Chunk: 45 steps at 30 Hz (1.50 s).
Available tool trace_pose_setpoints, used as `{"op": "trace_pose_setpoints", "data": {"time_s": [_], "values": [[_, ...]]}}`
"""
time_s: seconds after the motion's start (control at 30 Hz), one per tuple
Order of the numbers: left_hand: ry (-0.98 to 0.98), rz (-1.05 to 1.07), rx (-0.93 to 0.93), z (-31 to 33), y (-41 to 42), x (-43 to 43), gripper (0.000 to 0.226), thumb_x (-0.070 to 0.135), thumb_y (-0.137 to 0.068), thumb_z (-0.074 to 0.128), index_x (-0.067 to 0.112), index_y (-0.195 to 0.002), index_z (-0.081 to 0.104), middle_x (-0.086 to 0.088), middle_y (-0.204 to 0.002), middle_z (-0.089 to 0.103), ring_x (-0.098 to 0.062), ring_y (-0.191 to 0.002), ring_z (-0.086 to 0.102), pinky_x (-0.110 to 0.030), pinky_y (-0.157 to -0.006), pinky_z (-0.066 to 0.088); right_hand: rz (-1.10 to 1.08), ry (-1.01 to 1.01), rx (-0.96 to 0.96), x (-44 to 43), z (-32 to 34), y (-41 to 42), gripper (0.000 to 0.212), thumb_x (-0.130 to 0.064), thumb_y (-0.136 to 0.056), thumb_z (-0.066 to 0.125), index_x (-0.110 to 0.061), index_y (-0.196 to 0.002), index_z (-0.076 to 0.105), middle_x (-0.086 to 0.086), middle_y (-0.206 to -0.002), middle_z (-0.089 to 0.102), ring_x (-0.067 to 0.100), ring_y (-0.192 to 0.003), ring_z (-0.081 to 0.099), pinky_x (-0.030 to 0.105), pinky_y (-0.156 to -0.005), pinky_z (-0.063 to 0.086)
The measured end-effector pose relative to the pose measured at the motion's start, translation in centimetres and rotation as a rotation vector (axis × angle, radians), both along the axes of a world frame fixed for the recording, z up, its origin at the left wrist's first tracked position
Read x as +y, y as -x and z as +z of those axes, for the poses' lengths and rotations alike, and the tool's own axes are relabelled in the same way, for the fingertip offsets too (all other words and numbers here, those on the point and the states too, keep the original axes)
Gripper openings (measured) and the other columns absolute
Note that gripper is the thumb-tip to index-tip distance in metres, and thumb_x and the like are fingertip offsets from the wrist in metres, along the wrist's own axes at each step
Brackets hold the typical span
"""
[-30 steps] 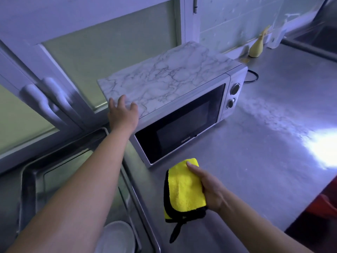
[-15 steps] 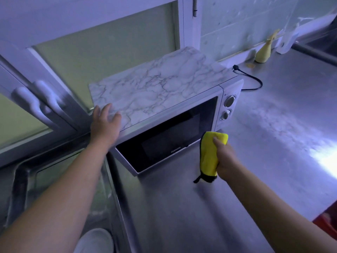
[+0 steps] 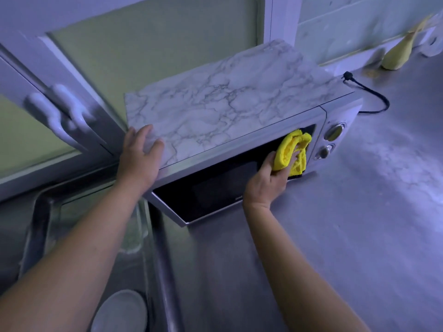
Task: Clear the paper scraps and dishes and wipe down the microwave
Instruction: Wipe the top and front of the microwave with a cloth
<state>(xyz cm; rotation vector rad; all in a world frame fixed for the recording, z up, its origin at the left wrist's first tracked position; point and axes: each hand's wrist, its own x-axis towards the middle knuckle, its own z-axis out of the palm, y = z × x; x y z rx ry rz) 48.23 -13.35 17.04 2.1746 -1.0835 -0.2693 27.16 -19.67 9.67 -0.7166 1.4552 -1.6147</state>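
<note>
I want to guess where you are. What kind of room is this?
Most likely a kitchen: a microwave sits on a steel counter, a sink holding a white dish lies beside it, and the right hand presses a yellow cloth on its door.

A microwave (image 3: 239,111) being wiped with a yellow cloth (image 3: 286,149), and a white dish (image 3: 119,312) lying to its left.

The microwave is silver-white with a grey-veined, marble-patterned top. Its dark glass door (image 3: 215,188) is closed, and two round knobs (image 3: 334,131) sit one above the other on a panel to the door's right. It stands at an angle to the viewer. The cloth is bright yellow with a black edge, bunched up against the upper right corner of the door glass, just left of the knobs, and gripped by the right hand (image 3: 268,180). The left hand (image 3: 140,156) lies flat on the top's near left corner. The round dish lies lower down, partly cut off by the bottom edge.
</note>
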Motion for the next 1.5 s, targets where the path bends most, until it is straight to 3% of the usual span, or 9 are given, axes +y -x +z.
{"op": "trace_pose_setpoints", "data": {"time_s": [0.1,0.4,0.53,0.67,0.77,1.03,1.13,1.27,1.5], "values": [[0.002,0.002,-0.003,0.0,0.0,-0.1,0.046,0.037,-0.098,0.053,0.028,-0.143,0.049,-0.004,-0.159,0.026,-0.016,-0.146,0.025,-0.028,-0.119,0.019,0.080,0.035,-0.050,3.7,-0.8,-2.8,0.065,-0.032,-0.093,0.049,-0.017,-0.153,0.031,-0.002,-0.161,0.028,0.008,-0.151,0.018,0.023,-0.122,0.013],[0.014,-0.001,0.005,-0.1,-0.1,-0.1,0.047,0.035,-0.099,0.053,0.026,-0.144,0.048,-0.008,-0.161,0.023,-0.015,-0.148,0.022,-0.021,-0.117,0.016,0.551,-0.008,-0.186,19.6,-0.9,-13.0,0.062,-0.039,-0.090,0.051,-0.081,-0.129,0.025,-0.007,-0.161,0.029,0.007,-0.150,0.022,0.045,-0.123,0.020],[0.010,-0.012,0.003,-0.3,-0.4,-0.2,0.048,0.037,-0.098,0.051,0.027,-0.144,0.047,-0.007,-0.160,0.025,-0.016,-0.148,0.023,-0.022,-0.117,0.016,0.637,-0.007,-0.184,20.9,-0.5,-13.0,0.060,-0.036,-0.091,0.053,-0.076,-0.131,0.032,-0.013,-0.159,0.032,0.002,-0.148,0.024,0.036,-0.122,0.021],[0.007,-0.014,0.022,-0.2,-0.3,-0.1,0.050,0.039,-0.096,0.050,0.028,-0.145,0.046,-0.006,-0.161,0.024,-0.016,-0.148,0.023,-0.025,-0.119,0.017,0.807,0.018,-0.228,19.2,-1.4,-9.0,0.053,-0.015,-0.091,0.054,-0.027,-0.143,0.052,-0.007,-0.151,0.048,0.007,-0.142,0.038,0.037,-0.119,0.031],[-0.005,-0.010,0.045,0.1,0.0,0.1,0.050,0.042,-0.097,0.048,0.031,-0.146,0.044,0.000,-0.163,0.018,-0.014,-0.149,0.019,-0.028,-0.119,0.016,0.942,-0.004,-0.216,16.7,-1.7,-4.8,0.041,-0.020,-0.092,0.054,-0.018,-0.132,0.062,0.001,-0.135,0.064,0.015,-0.127,0.057,0.036,-0.109,0.044],[-0.028,-0.023,0.033,0.3,0.2,0.1,0.051,0.045,-0.096,0.047,0.031,-0.146,0.043,0.000,-0.162,0.020,-0.021,-0.148,0.025,-0.039,-0.121,0.022,0.672,-0.077,-0.054,10.1,-2.3,8.0,0.031,-0.040,-0.086,0.058,-0.042,-0.114,0.070,-0.008,-0.131,0.066,0.003,-0.107,0.066,0.023,-0.076,0.054],[-0.026,-0.016,0.032,0.2,0.1,0.1,0.052,0.045,-0.096,0.046,0.033,-0.146,0.043,0.001,-0.162,0.019,-0.021,-0.148,0.025,-0.036,-0.120,0.021,0.482,0.102,0.092,5.3,-1.3,10.7,0.041,-0.044,-0.095,0.051,-0.048,-0.136,0.055,-0.010,-0.139,0.047,0.005,-0.105,0.040,0.028,-0.093,0.037],[-0.025,-0.017,0.013,-0.1,-0.1,0.0,0.052,0.046,-0.096,0.046,0.033,-0.146,0.042,0.000,-0.164,0.015,-0.020,-0.149,0.022,-0.034,-0.119,0.018,0.307,0.190,0.167,-1.8,-1.8,10.6,0.055,-0.047,-0.097,0.049,-0.034,-0.150,0.041,-0.022,-0.151,0.039,0.026,-0.135,0.043,0.054,-0.107,0.032],[-0.010,0.011,0.014,-0.4,-0.3,-0.1,0.051,0.047,-0.093,0.048,0.036,-0.143,0.045,0.001,-0.162,0.019,-0.020,-0.146,0.028,-0.031,-0.115,0.020,0.108,0.087,-0.015,-3.5,-3.7,2.4,0.084,-0.052,-0.091,0.045,-0.019,-0.159,0.008,0.005,-0.167,0.007,0.023,-0.154,0.007,0.051,-0.123,0.011]]}}
